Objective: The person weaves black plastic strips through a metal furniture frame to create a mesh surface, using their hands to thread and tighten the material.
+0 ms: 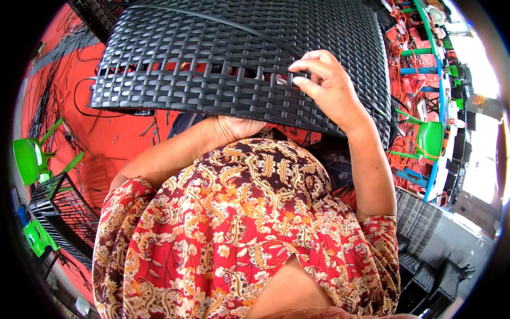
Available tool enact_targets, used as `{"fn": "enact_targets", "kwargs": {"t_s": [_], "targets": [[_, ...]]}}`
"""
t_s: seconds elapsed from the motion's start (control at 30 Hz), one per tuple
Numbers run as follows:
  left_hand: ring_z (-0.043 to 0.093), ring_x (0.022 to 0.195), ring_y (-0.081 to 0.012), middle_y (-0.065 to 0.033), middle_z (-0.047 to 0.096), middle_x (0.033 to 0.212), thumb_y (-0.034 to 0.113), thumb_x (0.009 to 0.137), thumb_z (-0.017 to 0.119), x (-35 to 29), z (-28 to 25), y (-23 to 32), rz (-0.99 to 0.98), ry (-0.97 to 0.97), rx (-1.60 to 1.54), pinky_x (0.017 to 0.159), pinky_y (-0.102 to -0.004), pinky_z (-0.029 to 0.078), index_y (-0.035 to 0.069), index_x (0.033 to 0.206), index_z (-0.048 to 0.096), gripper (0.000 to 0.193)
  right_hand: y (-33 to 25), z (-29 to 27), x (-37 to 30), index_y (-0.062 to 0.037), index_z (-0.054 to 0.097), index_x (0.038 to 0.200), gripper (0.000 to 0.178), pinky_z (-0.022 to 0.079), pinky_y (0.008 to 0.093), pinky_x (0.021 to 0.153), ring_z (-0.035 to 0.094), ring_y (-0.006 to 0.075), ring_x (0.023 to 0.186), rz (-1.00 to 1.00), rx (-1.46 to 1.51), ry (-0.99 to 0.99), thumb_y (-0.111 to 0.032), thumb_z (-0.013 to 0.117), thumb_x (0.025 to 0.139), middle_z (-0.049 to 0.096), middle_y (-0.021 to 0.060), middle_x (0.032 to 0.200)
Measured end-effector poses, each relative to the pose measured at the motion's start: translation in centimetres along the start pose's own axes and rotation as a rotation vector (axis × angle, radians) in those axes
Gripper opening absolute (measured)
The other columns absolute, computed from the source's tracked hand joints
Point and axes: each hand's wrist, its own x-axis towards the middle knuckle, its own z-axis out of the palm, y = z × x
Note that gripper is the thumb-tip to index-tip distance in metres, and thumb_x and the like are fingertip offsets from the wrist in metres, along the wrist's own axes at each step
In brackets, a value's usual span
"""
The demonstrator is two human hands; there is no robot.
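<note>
A large black woven panel (pixel 239 58) of flat plastic strips spans the view in front of me, its curved lower edge close to my body. An open slit (pixel 199 68) runs across its weave, showing red floor through it. Over the top lies a long loose black strip (pixel 212 22), slanting down towards my right hand (pixel 325 80). That hand is at the slit's right end, thumb and forefinger curled in a pinch against the weave; what is between them is unclear. My left hand (pixel 239 126) reaches beneath the panel's lower edge, its fingers hidden.
Scraps of black strip litter the red floor (pixel 106 143). Green plastic chairs (pixel 27 159) and a black slatted frame (pixel 64 207) stand on the left. To the right are another green chair (pixel 429 139), orange cords (pixel 406 151) and dark woven pieces (pixel 433 279).
</note>
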Motion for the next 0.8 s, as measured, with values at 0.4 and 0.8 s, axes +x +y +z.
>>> {"fn": "enact_targets", "kwargs": {"t_s": [0.4,0.8], "targets": [[0.057,0.096,-0.0175,-0.0056,0.062,0.101,0.018,0.085,0.057,-0.2,-2.0,0.9,-0.056,-0.169,0.038,0.090,-0.0355,0.047,0.006,0.101,0.058,0.020,-1.9,1.5,1.3,-0.0025,0.058,0.086,0.007,0.048,0.0295,0.069,0.058,0.0177,0.077,-0.208,0.119,-0.075,-0.004,0.062,0.080,0.055,0.0068,0.092],[0.051,0.113,-0.0208,-0.0082,0.055,0.120,0.029,0.093,0.043,-2.2,-1.7,1.9,-0.632,0.131,-1.496,0.101,-0.0392,0.038,0.007,0.122,0.050,0.037,-0.4,1.9,2.1,-0.0033,0.060,0.090,0.007,0.042,0.0194,0.060,0.049,0.0029,0.067,0.165,0.406,-0.271,-0.009,0.062,0.086,0.056,-0.0030,0.072]]}}
